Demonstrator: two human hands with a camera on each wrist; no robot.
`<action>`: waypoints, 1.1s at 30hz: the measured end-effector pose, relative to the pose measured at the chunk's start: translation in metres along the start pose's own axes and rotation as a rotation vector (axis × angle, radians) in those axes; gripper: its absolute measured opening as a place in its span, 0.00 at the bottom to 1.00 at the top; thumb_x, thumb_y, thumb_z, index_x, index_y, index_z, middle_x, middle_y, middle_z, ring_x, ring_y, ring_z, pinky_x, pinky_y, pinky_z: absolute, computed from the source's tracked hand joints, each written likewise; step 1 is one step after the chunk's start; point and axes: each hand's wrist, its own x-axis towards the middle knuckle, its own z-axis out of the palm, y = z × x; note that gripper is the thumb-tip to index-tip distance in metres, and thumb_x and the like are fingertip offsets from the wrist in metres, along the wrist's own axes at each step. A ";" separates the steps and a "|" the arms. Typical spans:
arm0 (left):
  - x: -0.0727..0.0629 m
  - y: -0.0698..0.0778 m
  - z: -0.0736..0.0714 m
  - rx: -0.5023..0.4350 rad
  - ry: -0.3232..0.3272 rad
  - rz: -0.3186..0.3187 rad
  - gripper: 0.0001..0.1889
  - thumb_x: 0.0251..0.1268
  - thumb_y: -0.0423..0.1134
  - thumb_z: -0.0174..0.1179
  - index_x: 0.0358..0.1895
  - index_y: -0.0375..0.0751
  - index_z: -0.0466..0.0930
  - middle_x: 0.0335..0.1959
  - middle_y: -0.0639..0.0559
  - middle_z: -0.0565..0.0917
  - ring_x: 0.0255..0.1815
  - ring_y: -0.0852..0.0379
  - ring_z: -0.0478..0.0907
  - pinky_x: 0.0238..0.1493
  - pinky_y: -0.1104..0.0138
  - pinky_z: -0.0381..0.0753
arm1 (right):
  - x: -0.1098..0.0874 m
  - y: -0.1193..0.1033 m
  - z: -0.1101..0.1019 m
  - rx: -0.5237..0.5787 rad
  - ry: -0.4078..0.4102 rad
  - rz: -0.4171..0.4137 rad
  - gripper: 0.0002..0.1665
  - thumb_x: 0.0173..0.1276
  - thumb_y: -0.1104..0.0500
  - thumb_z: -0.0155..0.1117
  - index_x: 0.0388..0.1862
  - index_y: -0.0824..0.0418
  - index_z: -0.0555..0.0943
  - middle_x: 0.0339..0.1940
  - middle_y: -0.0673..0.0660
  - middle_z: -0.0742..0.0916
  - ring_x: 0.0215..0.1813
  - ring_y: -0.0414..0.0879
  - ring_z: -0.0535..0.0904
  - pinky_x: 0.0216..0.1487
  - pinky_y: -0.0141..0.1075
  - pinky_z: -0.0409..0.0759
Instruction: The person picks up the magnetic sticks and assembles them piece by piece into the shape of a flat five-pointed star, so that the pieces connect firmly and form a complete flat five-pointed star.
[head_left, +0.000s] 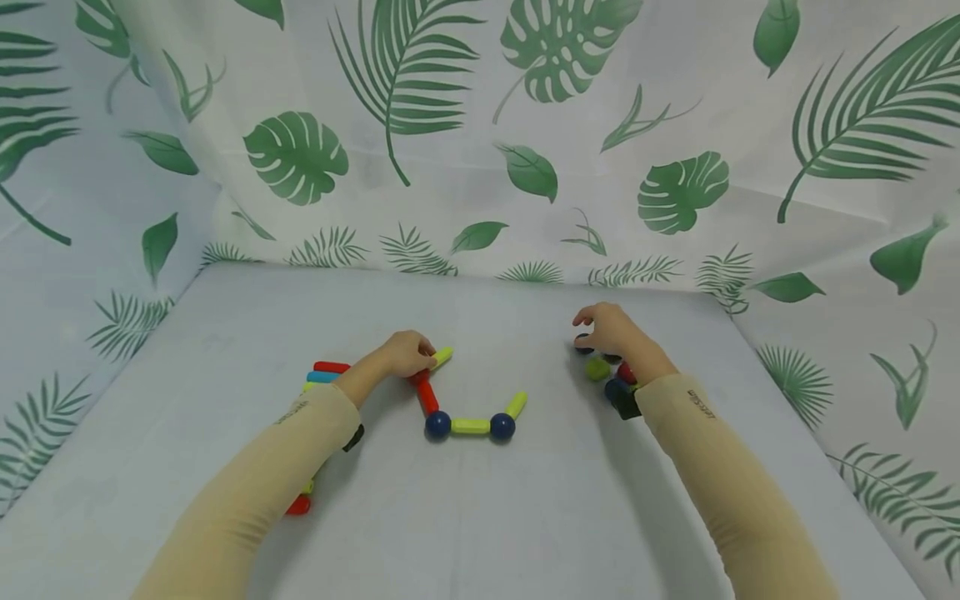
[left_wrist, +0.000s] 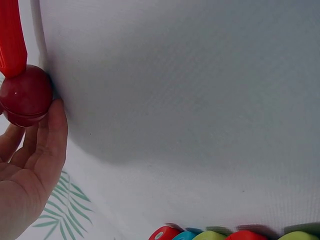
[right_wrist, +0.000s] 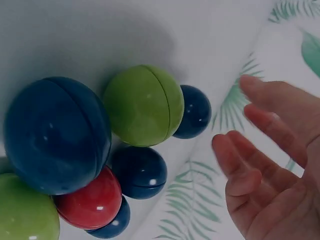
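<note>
My left hand point(head_left: 407, 354) grips a red ball point(left_wrist: 26, 95) at the upper left end of a chain of rods and balls. A yellow-green rod point(head_left: 443, 357) points away beyond its fingers, and a red rod point(head_left: 427, 397) runs down to a dark blue ball point(head_left: 438, 425). From there a yellow-green rod point(head_left: 470, 427) leads to a second dark blue ball point(head_left: 502, 427), which carries a short yellow-green rod point(head_left: 517, 405). My right hand point(head_left: 611, 329) holds nothing; its fingers are loosely bent and spread over a loose dark blue ball point(right_wrist: 194, 112), beside a green ball point(right_wrist: 142, 106).
More loose balls lie under the right wrist: a large-looking blue ball point(right_wrist: 55, 135), a red ball point(right_wrist: 92, 200) and others. Beside the left forearm several rods, including a red rod point(head_left: 332, 367) and a blue rod point(head_left: 322, 377), lie in a row. A leaf-printed curtain point(head_left: 450, 192) borders the table.
</note>
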 end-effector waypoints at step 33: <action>-0.009 0.002 0.000 -0.012 0.050 0.052 0.16 0.63 0.37 0.55 0.52 0.32 0.75 0.45 0.44 0.79 0.43 0.53 0.74 0.46 0.65 0.74 | 0.034 -0.040 0.030 0.159 -0.116 -0.032 0.20 0.59 0.60 0.65 0.49 0.66 0.77 0.47 0.63 0.81 0.50 0.55 0.74 0.51 0.46 0.72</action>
